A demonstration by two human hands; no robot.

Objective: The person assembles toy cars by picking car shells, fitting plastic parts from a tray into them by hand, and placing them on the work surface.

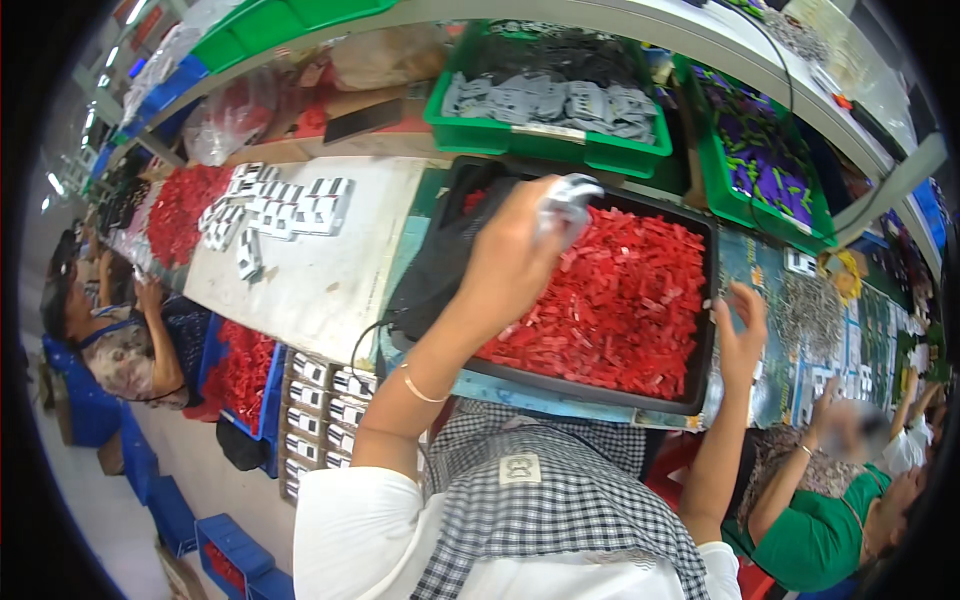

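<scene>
My left hand point(515, 250) is raised over the black tray point(706, 300) and grips a small grey plastic part point(568, 200) between its fingers. The tray is heaped with small red plastic pieces point(620, 290). My right hand point(742, 335) hovers open at the tray's right rim, fingers spread, holding nothing. A thin bracelet sits on my left wrist. A checked apron covers my lap below the tray.
A green bin of grey parts point(550, 100) stands behind the tray, and another green bin with purple and green parts point(765, 160) at the right. White-and-black parts point(275, 205) lie on a white board. Seated persons work at left point(120, 340) and lower right point(830, 500).
</scene>
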